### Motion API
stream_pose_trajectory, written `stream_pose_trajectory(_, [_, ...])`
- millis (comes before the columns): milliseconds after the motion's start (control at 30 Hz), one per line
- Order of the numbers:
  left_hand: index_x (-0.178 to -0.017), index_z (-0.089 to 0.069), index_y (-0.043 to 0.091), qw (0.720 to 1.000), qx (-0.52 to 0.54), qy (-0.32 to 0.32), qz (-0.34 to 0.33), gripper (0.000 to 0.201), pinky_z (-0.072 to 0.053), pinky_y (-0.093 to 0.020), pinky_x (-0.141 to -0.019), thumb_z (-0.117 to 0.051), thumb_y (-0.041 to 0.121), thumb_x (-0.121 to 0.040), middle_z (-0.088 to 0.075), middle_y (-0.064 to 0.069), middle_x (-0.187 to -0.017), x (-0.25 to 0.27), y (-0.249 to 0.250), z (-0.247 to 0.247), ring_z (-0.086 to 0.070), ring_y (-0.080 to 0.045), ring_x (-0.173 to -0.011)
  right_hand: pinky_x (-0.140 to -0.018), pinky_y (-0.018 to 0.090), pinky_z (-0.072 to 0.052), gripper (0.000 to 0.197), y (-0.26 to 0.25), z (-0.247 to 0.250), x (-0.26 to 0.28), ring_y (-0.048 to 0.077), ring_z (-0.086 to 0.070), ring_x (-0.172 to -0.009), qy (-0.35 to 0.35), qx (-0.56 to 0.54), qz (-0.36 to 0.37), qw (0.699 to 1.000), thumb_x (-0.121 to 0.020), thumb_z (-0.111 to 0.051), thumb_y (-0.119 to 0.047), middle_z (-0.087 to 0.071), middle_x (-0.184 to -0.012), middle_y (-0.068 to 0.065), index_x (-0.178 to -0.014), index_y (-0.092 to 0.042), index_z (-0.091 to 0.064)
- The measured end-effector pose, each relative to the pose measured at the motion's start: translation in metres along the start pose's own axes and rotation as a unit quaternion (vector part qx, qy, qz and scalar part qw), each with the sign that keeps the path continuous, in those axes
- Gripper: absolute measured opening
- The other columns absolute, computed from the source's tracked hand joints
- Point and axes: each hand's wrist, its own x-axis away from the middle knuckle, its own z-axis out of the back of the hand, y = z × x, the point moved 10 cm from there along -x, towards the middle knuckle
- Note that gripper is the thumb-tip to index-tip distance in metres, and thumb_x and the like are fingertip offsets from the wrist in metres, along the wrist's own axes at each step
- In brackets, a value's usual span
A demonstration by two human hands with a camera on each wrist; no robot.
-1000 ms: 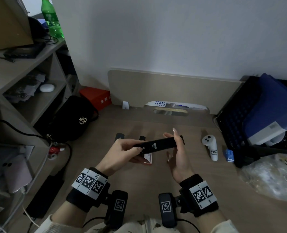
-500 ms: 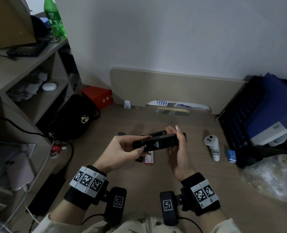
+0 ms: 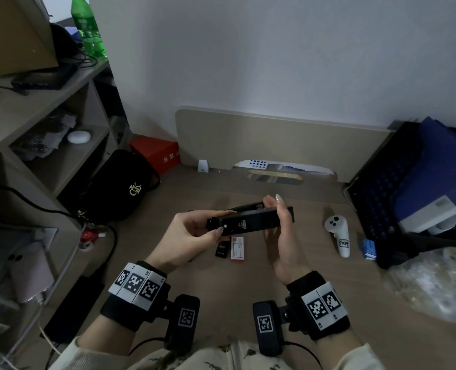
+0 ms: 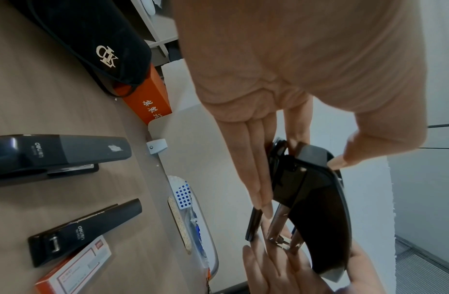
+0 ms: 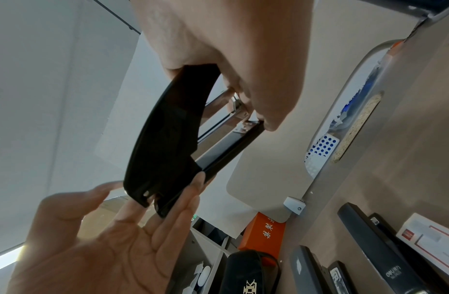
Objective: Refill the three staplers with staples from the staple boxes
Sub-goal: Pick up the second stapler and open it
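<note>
A black stapler [image 3: 251,222] is held level above the desk, its top arm parted a little from the base and the metal staple channel [image 5: 226,111] showing. My left hand [image 3: 216,225] pinches its hinge end between thumb and fingers. My right hand [image 3: 277,212] grips its front end, with fingers over the top and the thumb on the base tip. Two more black staplers [image 4: 59,155] [image 4: 85,230] lie shut on the desk. Beside the nearer one lies a red and white staple box [image 3: 237,248]. A small blue box [image 3: 368,249] sits at the right.
A white controller [image 3: 339,231] lies right of my hands, with a black crate [image 3: 376,198] and a plastic bag [image 3: 435,287] beyond it. A black pouch [image 3: 120,190], an orange box [image 3: 157,153] and shelves [image 3: 61,145] stand on the left. A beige board [image 3: 275,140] leans on the wall.
My right hand has gone from open under the stapler to gripping its front end. The stapler's top arm now stands apart from the base.
</note>
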Motion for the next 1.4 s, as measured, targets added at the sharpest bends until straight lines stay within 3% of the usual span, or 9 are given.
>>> stream_pose_trajectory(233, [-0.116,-0.068,0.005,1.000,0.015,-0.005,-0.012,0.034,-0.057,-0.032,-0.088,-0.065,0.007,-0.082,-0.073,-0.010,-0.113,-0.005,0.003,-0.001,-0.069,-0.026,-0.107,-0.114,0.042,-0.031,0.071,0.001,0.000,-0.004,0.007,-0.049,-0.126,-0.004,0.017,0.002,1.000,-0.068,-0.056,-0.077,-0.058,-0.129,-0.013,-0.123,-0.033,-0.059])
stream_pose_trajectory(333, [-0.114,-0.069,0.009,1.000,0.003,-0.001,-0.022,0.032,-0.057,-0.030,-0.087,-0.067,0.012,-0.082,-0.073,-0.007,-0.113,-0.005,0.006,-0.001,-0.070,-0.024,-0.107,-0.115,0.043,-0.028,0.072,-0.001,0.001,-0.005,0.006,-0.047,-0.128,-0.007,0.023,0.012,1.000,-0.063,-0.057,-0.082,-0.056,-0.131,-0.017,-0.120,-0.039,-0.059])
stream_pose_trajectory(467, [-0.115,-0.070,0.013,0.999,-0.024,-0.001,-0.033,0.040,-0.057,-0.034,-0.090,-0.069,0.029,-0.077,-0.074,-0.005,-0.113,-0.005,0.010,-0.001,-0.070,-0.022,-0.106,-0.115,0.042,-0.027,0.051,-0.003,-0.001,-0.005,0.003,-0.045,-0.128,-0.010,0.027,0.020,0.999,-0.070,-0.052,-0.079,-0.056,-0.130,-0.020,-0.110,-0.047,-0.060])
stream_pose_trajectory(600, [-0.113,-0.072,0.017,0.999,-0.018,0.005,-0.039,0.037,-0.057,-0.039,-0.089,-0.070,0.028,-0.078,-0.074,-0.004,-0.112,-0.004,0.013,0.000,-0.070,-0.024,-0.105,-0.116,0.041,-0.027,0.057,-0.003,-0.001,-0.007,0.002,-0.045,-0.128,-0.017,0.025,0.029,0.999,-0.073,-0.050,-0.078,-0.054,-0.132,-0.021,-0.119,-0.045,-0.057])
stream_pose_trajectory(733, [-0.113,-0.069,0.006,0.999,0.020,0.010,-0.028,0.030,-0.058,-0.034,-0.087,-0.064,0.009,-0.084,-0.074,-0.007,-0.112,-0.006,0.011,0.000,-0.070,-0.023,-0.106,-0.116,0.043,-0.026,0.070,-0.001,0.001,-0.009,0.004,-0.044,-0.130,-0.019,0.028,0.027,0.999,-0.066,-0.053,-0.083,-0.054,-0.133,-0.021,-0.123,-0.042,-0.056])
stream_pose_trajectory(867, [-0.116,-0.068,0.005,0.999,0.026,-0.009,-0.024,0.032,-0.056,-0.036,-0.091,-0.061,0.006,-0.085,-0.072,-0.009,-0.116,-0.004,0.012,-0.001,-0.067,-0.025,-0.111,-0.115,0.045,-0.026,0.076,0.002,0.002,-0.010,0.005,-0.043,-0.130,-0.019,0.035,0.023,0.999,-0.062,-0.053,-0.085,-0.053,-0.133,-0.021,-0.125,-0.042,-0.055])
stream_pose_trajectory(1067, [-0.108,-0.075,0.021,0.999,0.034,-0.009,-0.022,0.028,-0.057,-0.034,-0.088,-0.070,0.017,-0.081,-0.073,-0.006,-0.114,-0.003,0.011,-0.001,-0.069,-0.025,-0.109,-0.115,0.045,-0.027,0.078,0.004,0.002,-0.010,0.006,-0.044,-0.130,-0.020,0.033,0.022,0.999,-0.063,-0.053,-0.085,-0.054,-0.133,-0.021,-0.127,-0.039,-0.054])
stream_pose_trajectory(1267, [-0.109,-0.074,0.015,0.999,0.029,-0.008,-0.030,0.029,-0.058,-0.034,-0.087,-0.070,0.013,-0.080,-0.073,-0.008,-0.113,-0.003,0.012,0.000,-0.069,-0.026,-0.107,-0.115,0.044,-0.028,0.073,0.002,0.002,-0.010,0.005,-0.046,-0.128,-0.024,0.031,0.026,0.999,-0.065,-0.053,-0.083,-0.056,-0.129,-0.022,-0.124,-0.040,-0.056])
stream_pose_trajectory(1400, [-0.110,-0.073,0.015,0.999,0.027,-0.013,-0.027,0.033,-0.056,-0.044,-0.092,-0.070,0.022,-0.078,-0.072,-0.010,-0.115,-0.002,0.013,0.002,-0.068,-0.029,-0.109,-0.115,0.045,-0.027,0.071,0.003,-0.001,-0.009,0.007,-0.045,-0.129,-0.035,0.033,0.026,0.998,-0.065,-0.053,-0.083,-0.055,-0.131,-0.021,-0.124,-0.042,-0.056])
